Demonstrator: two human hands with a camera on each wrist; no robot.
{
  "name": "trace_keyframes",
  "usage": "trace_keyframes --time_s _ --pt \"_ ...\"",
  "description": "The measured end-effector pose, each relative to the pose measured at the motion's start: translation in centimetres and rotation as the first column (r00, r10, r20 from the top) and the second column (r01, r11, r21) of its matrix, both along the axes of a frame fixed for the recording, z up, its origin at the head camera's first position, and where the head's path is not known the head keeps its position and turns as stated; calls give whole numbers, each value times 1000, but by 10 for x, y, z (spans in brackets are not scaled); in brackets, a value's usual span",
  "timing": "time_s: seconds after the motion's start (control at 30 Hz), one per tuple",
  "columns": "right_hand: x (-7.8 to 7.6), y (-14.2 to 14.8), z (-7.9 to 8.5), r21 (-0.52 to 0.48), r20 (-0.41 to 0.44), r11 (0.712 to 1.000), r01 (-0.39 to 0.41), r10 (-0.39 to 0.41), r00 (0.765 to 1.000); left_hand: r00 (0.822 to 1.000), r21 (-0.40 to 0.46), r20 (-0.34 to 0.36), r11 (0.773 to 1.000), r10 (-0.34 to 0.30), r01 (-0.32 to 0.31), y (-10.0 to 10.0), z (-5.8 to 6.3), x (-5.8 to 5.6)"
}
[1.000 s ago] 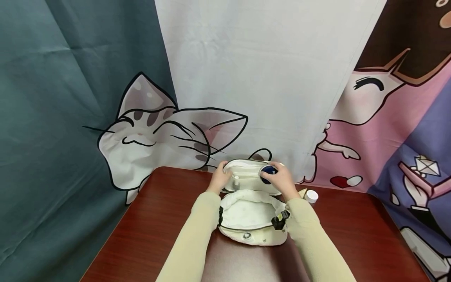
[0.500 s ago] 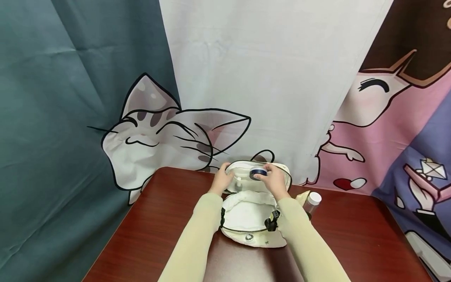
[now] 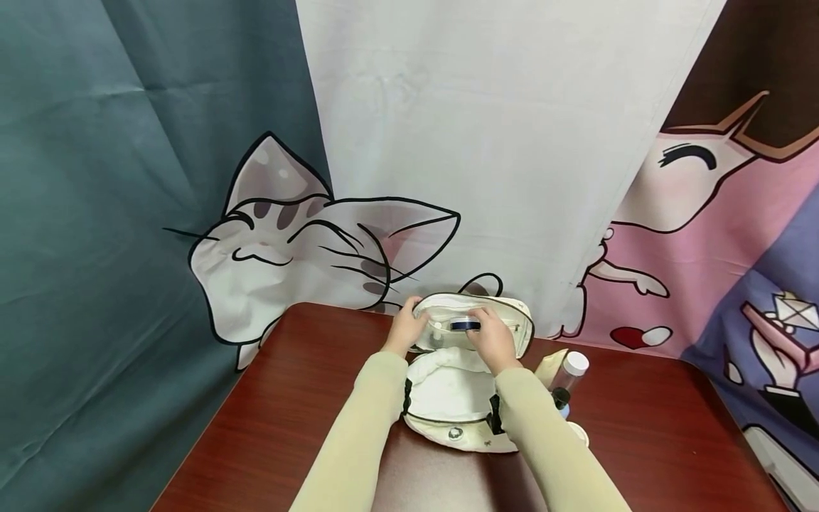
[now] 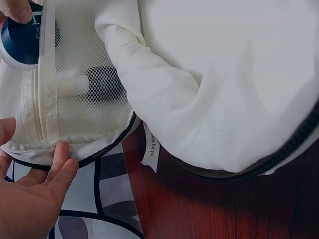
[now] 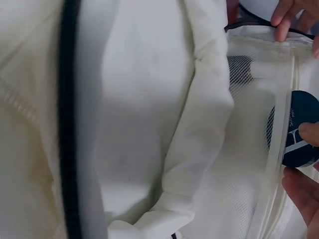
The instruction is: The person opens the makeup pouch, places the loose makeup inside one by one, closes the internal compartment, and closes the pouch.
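A cream toiletry bag [image 3: 441, 432] lies unzipped, its lid [image 3: 521, 313] folded back against the curtain. My left hand [image 3: 405, 331] grips the lid's left rim, thumb inside and fingers outside in the left wrist view. Between thumb and fingers, my right hand [image 3: 494, 341] pinches a round dark blue jar [image 5: 301, 129] with white lettering. The jar's edge sits behind the hem of the mesh pocket [image 4: 75, 119] inside the lid. That pocket also holds a small bottle with a dark part [image 4: 104, 83]. The padded main compartment [image 5: 139, 99] gapes open.
Right of the bag, partly behind the right sleeve, stand a clear bottle with a white cap [image 3: 576, 364], a pale yellow packet [image 3: 549, 367], a small blue-and-black item [image 3: 561, 402] and a round white-rimmed thing [image 3: 580, 432]. A printed curtain [image 3: 499, 178] hangs behind the table [image 3: 307, 370].
My right hand has moved left and down with the jar, from the lid's right side to the mesh pocket, tilting the jar edge-on to the head view. The left hand stays on the rim.
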State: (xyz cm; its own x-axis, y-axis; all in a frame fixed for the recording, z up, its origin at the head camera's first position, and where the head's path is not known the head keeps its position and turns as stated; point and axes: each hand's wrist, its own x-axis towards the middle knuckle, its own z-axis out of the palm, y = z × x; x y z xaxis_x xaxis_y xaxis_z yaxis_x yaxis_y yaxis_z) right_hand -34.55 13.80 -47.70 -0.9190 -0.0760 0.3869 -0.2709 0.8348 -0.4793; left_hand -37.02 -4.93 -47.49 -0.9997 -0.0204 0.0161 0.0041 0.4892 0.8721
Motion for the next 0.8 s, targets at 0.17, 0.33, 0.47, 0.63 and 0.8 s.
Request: trace_keyframes --time_s 0.17,0.33,0.47,0.63,0.8 --pt "0 2 1 0 7 1000 14 -14 1000 1000 7 8 1000 1 -1 0 -1 -1" --pt "-2 2 3 38 21 999 -9 8 1000 1000 5 19 1000 4 -4 0 -1 -3" --pt "-1 2 1 73 26 997 -13 11 1000 1000 5 22 1000 4 -4 1 -1 -2" --pt "0 3 -1 105 36 994 -19 15 999 1000 -8 17 1000 5 -5 0 -1 -2" --pt "0 2 -5 136 17 990 -36 34 999 1000 -35 17 999 17 -16 -1 0 -2"
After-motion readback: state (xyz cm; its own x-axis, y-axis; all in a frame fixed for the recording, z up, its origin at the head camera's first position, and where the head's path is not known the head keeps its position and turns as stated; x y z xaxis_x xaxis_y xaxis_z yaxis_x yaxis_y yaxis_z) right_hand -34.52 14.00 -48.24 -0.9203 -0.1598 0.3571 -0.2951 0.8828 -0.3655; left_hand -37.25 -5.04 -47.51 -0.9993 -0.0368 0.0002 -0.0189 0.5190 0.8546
